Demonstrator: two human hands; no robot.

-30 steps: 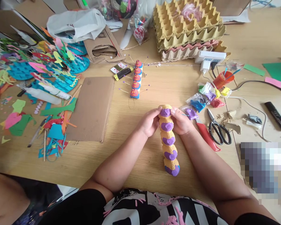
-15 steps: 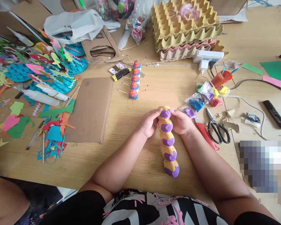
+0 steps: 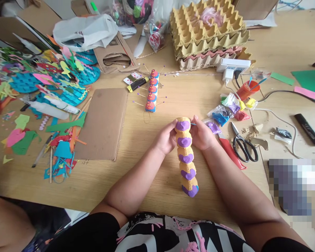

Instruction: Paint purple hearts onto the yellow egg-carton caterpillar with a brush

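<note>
A strip of egg-carton cups (image 3: pixel 189 166), yellow-tan with a purple clay patch on each cup, points lengthwise toward me above the table. My left hand (image 3: pixel 166 138) is closed on its far end, thumb along the left edge. At the right of that end, my right hand (image 3: pixel 202 134) pinches a thin blue strand (image 3: pixel 193 124) that looks like clay. The strand reaches to the strip's edge; whether the right fingers also touch the strip is hidden. Farther back stands a finished-looking caterpillar (image 3: pixel 152 90) with red and blue cups and purple-tipped sticks.
Right of my hands lie bags of coloured clay (image 3: pixel 220 118), a red-handled cutter (image 3: pixel 232 152) and black scissors (image 3: pixel 243 143). Egg trays (image 3: pixel 210 38) are stacked at the back. A cardboard sheet (image 3: pixel 102 122), glue bottles (image 3: pixel 48 107) and paper scraps (image 3: pixel 63 148) cover the left.
The egg-carton strip has shifted slightly left and up. My right thumb has come off its far end, and a blue strand now shows between that hand and the strip.
</note>
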